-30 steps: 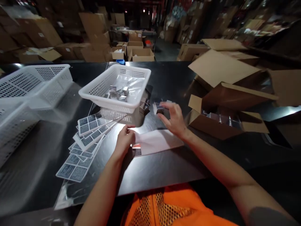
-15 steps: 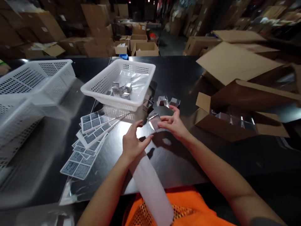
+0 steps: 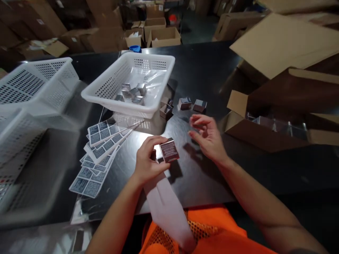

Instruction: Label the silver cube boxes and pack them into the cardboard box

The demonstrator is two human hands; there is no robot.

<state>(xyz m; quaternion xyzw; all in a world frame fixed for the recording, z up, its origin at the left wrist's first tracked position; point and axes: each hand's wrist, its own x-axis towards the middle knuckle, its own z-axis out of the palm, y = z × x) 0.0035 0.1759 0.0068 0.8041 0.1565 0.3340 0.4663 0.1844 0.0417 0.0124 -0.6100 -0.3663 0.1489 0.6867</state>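
My left hand (image 3: 148, 161) grips a small shiny brown box (image 3: 169, 150) just above the black table, together with a white paper strip (image 3: 169, 211) that hangs down toward my orange vest. My right hand (image 3: 208, 135) hovers to the right of the box, fingers apart and holding nothing. Two more small boxes (image 3: 192, 104) lie on the table beyond my right hand. A third box (image 3: 166, 110) sits against the white basket (image 3: 111, 98), which holds several shiny boxes on clear plastic. Fanned sticker sheets (image 3: 99, 151) lie to the left of my left hand.
Stacked white baskets (image 3: 29, 91) stand at the left. An open cardboard carton (image 3: 265, 135) with several shiny boxes sits at the right, under larger cardboard flaps (image 3: 280, 46). Cardboard boxes fill the floor beyond the table (image 3: 206, 180).
My right hand picked a small box off the table and passed it to my left hand, then let go. The paper strip swung from lying flat to hanging toward my body.
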